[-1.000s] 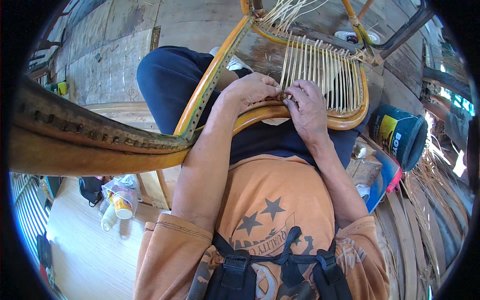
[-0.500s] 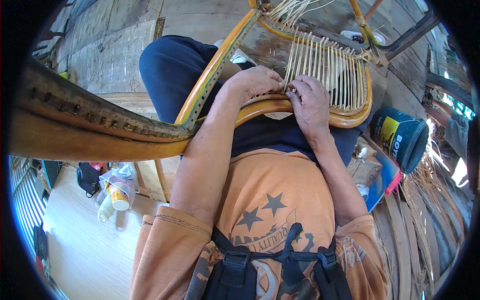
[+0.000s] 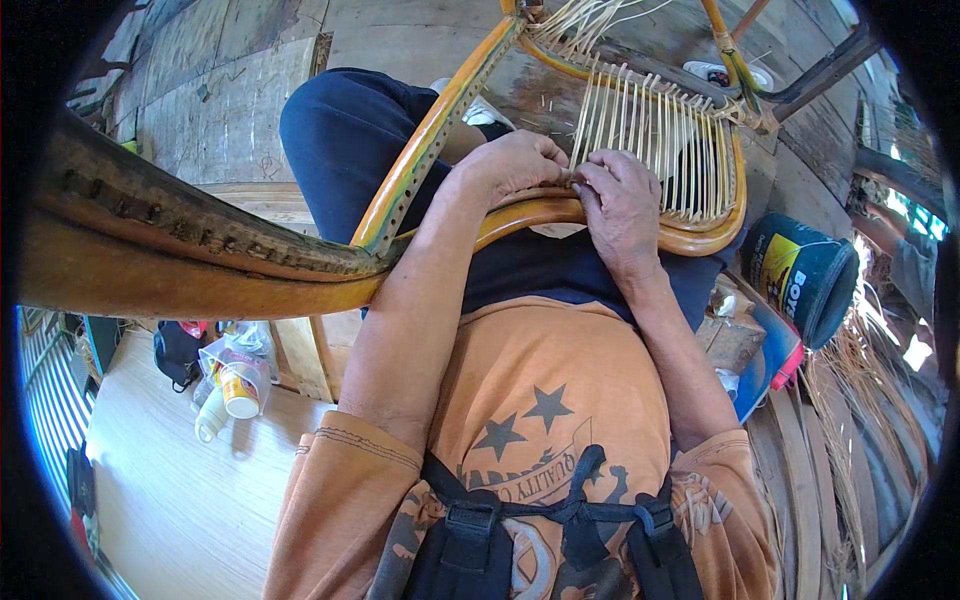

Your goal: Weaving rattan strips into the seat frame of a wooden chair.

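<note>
Across my lap lies a curved, varnished rattan chair frame (image 3: 530, 212), its inner edges dotted with small holes. Pale cane strands (image 3: 655, 140) run side by side over the right part of its opening. My left hand (image 3: 512, 165) is closed in a pinch at the last strand on the left, just above the near rail. From the right, my right hand (image 3: 618, 195) meets it there, thumb and fingers pinched at the same strand's lower end. The fingertips of both hands nearly touch and partly hide the strand end and the rail hole.
Loose cane ends (image 3: 575, 30) bunch at the frame's far corner. A thick curved rattan pole (image 3: 200, 240) reaches out to the left. Right of my lap stands a dark bucket (image 3: 815, 285) near long split strips (image 3: 840, 440). A plastic bag with cups (image 3: 240, 375) lies on the lower left.
Both hands stay at the same spot on the rail. My fingers have shifted slightly and the fingertips sit a little closer together around the strand's end.
</note>
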Tool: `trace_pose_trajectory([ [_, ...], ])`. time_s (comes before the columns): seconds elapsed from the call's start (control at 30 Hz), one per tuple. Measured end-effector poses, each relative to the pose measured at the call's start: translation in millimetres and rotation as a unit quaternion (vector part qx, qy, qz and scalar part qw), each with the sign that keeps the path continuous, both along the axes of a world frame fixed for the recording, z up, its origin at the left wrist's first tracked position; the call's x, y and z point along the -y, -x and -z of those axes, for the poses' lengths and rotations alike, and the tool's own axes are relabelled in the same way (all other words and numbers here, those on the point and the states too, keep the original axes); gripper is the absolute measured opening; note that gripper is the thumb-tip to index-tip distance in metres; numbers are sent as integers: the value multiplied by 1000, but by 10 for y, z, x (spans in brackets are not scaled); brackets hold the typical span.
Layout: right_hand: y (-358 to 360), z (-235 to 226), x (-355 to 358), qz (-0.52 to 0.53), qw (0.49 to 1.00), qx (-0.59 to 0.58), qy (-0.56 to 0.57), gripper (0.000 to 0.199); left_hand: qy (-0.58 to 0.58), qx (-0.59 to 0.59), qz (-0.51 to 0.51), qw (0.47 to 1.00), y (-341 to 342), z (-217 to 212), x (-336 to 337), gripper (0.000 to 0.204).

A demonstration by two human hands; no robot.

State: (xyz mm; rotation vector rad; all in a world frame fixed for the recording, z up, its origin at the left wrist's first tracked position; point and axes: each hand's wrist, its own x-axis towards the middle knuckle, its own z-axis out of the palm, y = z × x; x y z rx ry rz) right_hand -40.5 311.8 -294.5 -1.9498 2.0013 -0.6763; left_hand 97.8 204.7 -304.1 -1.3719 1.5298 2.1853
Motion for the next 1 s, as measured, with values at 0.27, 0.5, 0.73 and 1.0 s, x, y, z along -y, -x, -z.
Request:
trace_pose_trajectory([
  [0.27, 15, -137, 73, -43, 998, -42, -4, 19, -29, -11, -45, 998, -24, 193, -4, 13],
  [0.5, 52, -118, 87, -63, 998, -30, -7, 19, 39, 31, 18, 999, 64, 150, 46, 19],
  [0.73, 67, -274, -87, 10, 997, -14, 69, 22, -9, 17, -17, 1000, 62, 157, 34, 16],
  [1.0, -44, -296, -197, -26, 989, 25, -146, 20, -46, -11, -46, 998, 36, 225, 10, 12],
])
